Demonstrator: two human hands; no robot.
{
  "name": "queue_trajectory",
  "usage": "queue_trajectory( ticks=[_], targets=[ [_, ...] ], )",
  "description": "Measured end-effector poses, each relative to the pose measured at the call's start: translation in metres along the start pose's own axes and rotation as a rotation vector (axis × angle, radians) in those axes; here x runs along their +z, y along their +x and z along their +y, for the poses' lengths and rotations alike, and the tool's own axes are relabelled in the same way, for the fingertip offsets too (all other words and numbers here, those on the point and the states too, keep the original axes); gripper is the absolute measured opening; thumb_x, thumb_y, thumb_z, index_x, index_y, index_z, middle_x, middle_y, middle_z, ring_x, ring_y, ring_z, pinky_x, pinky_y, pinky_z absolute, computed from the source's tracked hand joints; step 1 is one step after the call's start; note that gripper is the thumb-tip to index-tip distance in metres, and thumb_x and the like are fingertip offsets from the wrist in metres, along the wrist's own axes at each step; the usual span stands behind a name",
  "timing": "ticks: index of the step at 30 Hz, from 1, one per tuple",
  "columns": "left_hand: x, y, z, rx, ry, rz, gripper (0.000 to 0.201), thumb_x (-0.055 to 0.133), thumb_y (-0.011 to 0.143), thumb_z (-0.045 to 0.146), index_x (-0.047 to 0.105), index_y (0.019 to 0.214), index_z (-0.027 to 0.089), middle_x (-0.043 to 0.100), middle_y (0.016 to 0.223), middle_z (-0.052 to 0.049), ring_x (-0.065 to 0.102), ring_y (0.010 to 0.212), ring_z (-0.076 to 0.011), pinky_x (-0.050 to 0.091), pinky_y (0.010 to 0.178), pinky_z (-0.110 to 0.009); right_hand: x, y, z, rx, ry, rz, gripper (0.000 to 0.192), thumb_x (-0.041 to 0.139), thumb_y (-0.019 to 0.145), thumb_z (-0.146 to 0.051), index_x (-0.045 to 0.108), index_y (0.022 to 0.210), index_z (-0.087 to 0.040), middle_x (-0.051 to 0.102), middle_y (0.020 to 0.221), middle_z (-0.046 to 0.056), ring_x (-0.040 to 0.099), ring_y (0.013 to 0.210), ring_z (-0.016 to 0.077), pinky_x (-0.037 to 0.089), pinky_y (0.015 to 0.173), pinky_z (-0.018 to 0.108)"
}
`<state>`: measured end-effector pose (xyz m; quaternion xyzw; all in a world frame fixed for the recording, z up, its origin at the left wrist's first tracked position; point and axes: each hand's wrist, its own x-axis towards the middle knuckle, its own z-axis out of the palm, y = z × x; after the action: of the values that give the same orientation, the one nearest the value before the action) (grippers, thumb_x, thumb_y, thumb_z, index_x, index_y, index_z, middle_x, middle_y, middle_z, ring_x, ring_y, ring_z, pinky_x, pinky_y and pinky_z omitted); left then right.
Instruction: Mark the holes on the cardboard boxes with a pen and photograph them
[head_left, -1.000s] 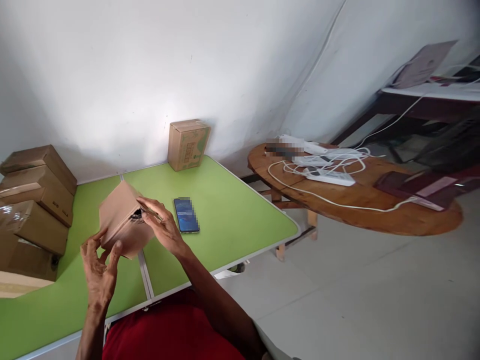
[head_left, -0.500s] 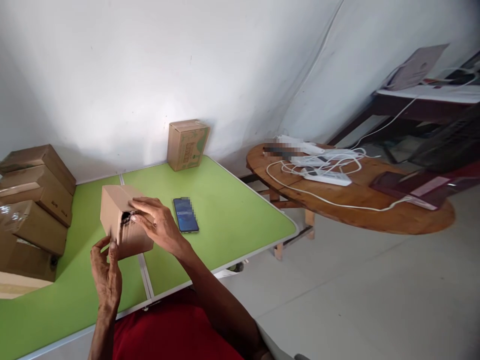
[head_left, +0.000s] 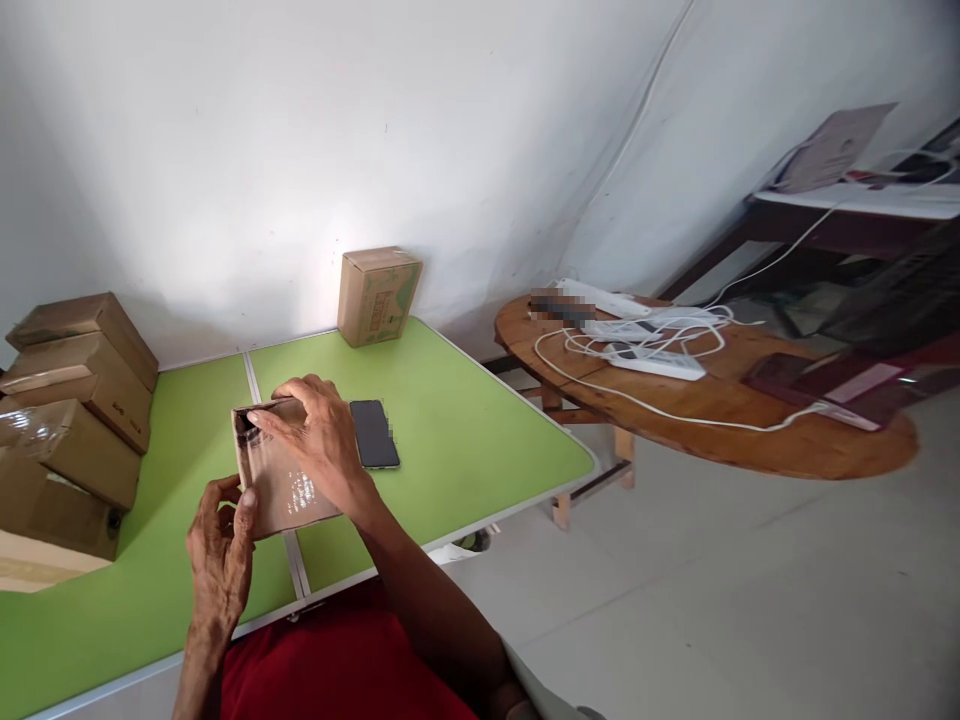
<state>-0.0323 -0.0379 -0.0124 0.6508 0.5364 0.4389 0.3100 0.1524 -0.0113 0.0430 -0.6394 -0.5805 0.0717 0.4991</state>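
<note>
A small brown cardboard box (head_left: pixel 289 485) is held over the green table, its shiny taped face turned up toward me. At its upper left corner is a dark torn hole. My left hand (head_left: pixel 220 545) grips the lower left edge, thumb on the taped face and fingers behind the edge. My right hand (head_left: pixel 319 440) is closed over the top edge, with the thumb at the torn corner. The far side of the box is hidden. Just right of my right hand lies a phone (head_left: pixel 374 435) with a dark screen.
Several cardboard boxes (head_left: pixel 90 420) are stacked at the left of the green table (head_left: pixel 480 430). Another box (head_left: pixel 379 297) stands at the back against the wall. To the right, a round wooden table (head_left: pixel 720 430) carries white power strips (head_left: pixel 656 360) and tangled cables.
The box has been tipped and turned, so its taped face now points up at me. Both hands have moved slightly right with it. The phone's screen has gone dark.
</note>
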Motion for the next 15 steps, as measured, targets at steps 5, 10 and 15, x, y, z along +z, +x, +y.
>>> queue_trajectory(
  ticks=[5, 10, 15],
  targets=[
    [-0.004, 0.016, 0.011, 0.104, 0.067, 0.159, 0.074, 0.058, 0.095, 0.087, 0.081, 0.118, 0.020, 0.076, 0.109, -0.012, 0.075, 0.092, -0.0271, 0.063, 0.071, -0.038, 0.004, -0.004, -0.009, -0.025, -0.055, -0.030, 0.020, 0.086, 0.096, -0.039, 0.072, 0.102, -0.026, 0.077, 0.111, 0.006, 0.068, 0.109, 0.0299, 0.053, 0.092, 0.044],
    [0.010, 0.039, 0.027, 0.213, -0.047, 0.191, 0.063, 0.064, 0.100, 0.074, 0.082, 0.131, 0.022, 0.076, 0.130, -0.015, 0.075, 0.120, -0.0314, 0.066, 0.094, -0.045, 0.001, -0.011, -0.007, -0.059, -0.060, -0.011, 0.017, 0.083, 0.096, -0.036, 0.070, 0.103, -0.027, 0.079, 0.113, 0.006, 0.069, 0.111, 0.0313, 0.053, 0.093, 0.044],
    [0.021, 0.048, 0.031, 0.259, -0.055, 0.219, 0.044, 0.068, 0.101, 0.055, 0.082, 0.127, 0.022, 0.080, 0.125, -0.012, 0.078, 0.114, -0.0277, 0.068, 0.087, -0.039, 0.004, -0.014, -0.007, -0.046, -0.087, 0.027, 0.018, 0.081, 0.096, -0.037, 0.069, 0.104, -0.027, 0.079, 0.112, 0.007, 0.068, 0.109, 0.0314, 0.052, 0.095, 0.045]
  ],
)
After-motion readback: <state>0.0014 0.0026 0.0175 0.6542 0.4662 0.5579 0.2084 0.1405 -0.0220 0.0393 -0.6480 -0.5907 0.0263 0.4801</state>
